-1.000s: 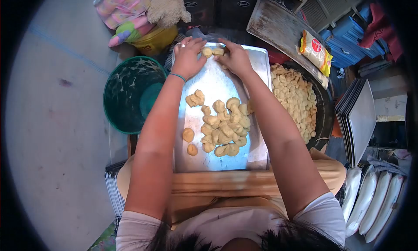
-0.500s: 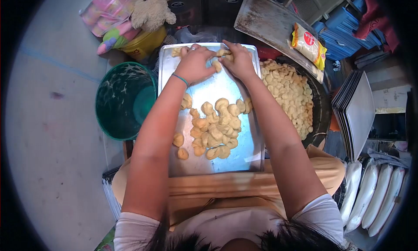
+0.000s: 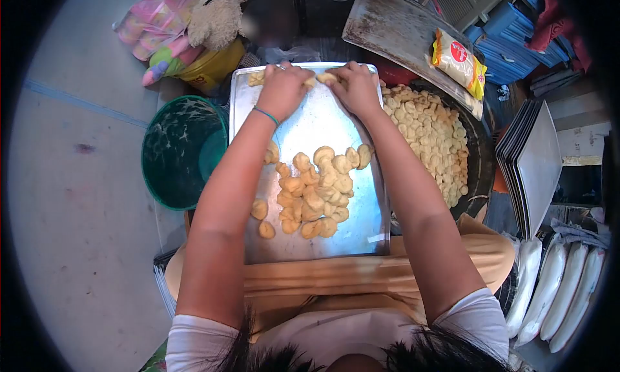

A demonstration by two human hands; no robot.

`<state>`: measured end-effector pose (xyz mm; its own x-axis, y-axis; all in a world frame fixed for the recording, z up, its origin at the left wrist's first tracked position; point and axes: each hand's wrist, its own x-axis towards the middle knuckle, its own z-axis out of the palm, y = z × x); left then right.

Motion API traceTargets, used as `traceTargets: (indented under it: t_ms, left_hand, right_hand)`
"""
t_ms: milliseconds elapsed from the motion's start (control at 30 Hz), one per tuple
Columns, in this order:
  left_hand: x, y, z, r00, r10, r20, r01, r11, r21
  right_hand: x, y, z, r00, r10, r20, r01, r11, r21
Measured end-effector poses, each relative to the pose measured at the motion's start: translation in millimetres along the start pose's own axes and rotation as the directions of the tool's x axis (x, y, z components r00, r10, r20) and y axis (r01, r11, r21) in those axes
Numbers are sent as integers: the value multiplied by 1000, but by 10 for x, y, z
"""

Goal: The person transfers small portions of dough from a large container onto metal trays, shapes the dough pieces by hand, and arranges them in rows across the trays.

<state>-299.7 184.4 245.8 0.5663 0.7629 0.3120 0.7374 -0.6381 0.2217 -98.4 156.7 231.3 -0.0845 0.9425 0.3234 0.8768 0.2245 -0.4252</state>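
Dough piece (image 3: 310,82), lower on tray (image 3: 310,123) moments ago, now being touched near far edge by left hand (image 3: 285,90); hold cannot be told. Second piece (image 3: 327,79) being pinched narrowly by right hand (image 3: 357,90); edge row (image 3: 256,79) apparently being extended.

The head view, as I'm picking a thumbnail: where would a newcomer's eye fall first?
Probably on the shiny metal tray at the centre, with a cluster of dough pieces on its near half. The left hand and right hand, at its far end, would likely come next. Then perhaps the many pale pieces in the dark round container at right, and the green bucket at left.
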Motion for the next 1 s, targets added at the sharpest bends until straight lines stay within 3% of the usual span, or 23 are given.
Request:
traceTargets:
  t_ms: [100,167,233,333,367,400,500,533,567,633,700,767,833,900,967,1000]
  left_hand:
    - [35,-35,-30,994,-71,-86,76,996,55]
    - [14,-33,-8,993,-112,-39,115,990,77]
    - [-18,-63,55,993,-93,-70,103,982,156]
    - [-45,-97,38,985,-38,-169,66,984,163]
    - [-44,-83,28,991,-21,-132,37,991,125]
    - [-1,-35,-32,996,0,-94,8,996,86]
    - [129,102,15,997,62,36,-64,997,48]
    - [168,122,64,993,80,85,-84,995,54]
    - [194,126,83,987,95,130,-104,993,59]
    - [196,124,9,994,109,25,-108,994,-6]
    - [57,144,-143,987,91,-131,-101,992,-75]
    - [-126,88,-515,999,26,28,-24,998,-61]
    - [-400,-129,-767,963,-22,269,65,986,-156]
    - [-680,-231,-992,871,-17,492,196,929,-315]
    - [-997,-151,-1180,801,-25,598,319,863,-392]
    - [-1127,-150,-1144,810,-80,582,372,837,-402]
  right_hand:
    - [100,37,77,999,12,-35,-8,991,131]
    - [135,48,60,998,16,-53,-2,969,247]
    - [-43,34,-99,990,110,-89,-98,987,131]
    - [-153,284,-253,996,92,-21,-89,989,117]
    - [-176,362,-247,998,65,24,-68,988,142]
    - [-144,371,-224,985,175,0,-168,946,276]
    - [-48,302,-106,966,202,-161,-161,958,236]
    - [-28,305,-98,968,242,-67,-219,943,253]
    - [-37,304,-98,975,177,-134,-151,971,188]
    - [-103,248,-147,966,27,-255,-17,999,43]
    - [-212,112,-279,973,55,-223,-39,996,75]
    - [-312,-36,-394,987,43,-154,-39,999,32]
    - [-367,-156,-309,996,-51,74,22,938,346]
    - [-391,-503,-235,924,-212,319,34,875,483]
    - [-446,-846,-34,893,-374,251,189,817,545]
    - [-458,-1000,30,845,-433,314,247,836,490]
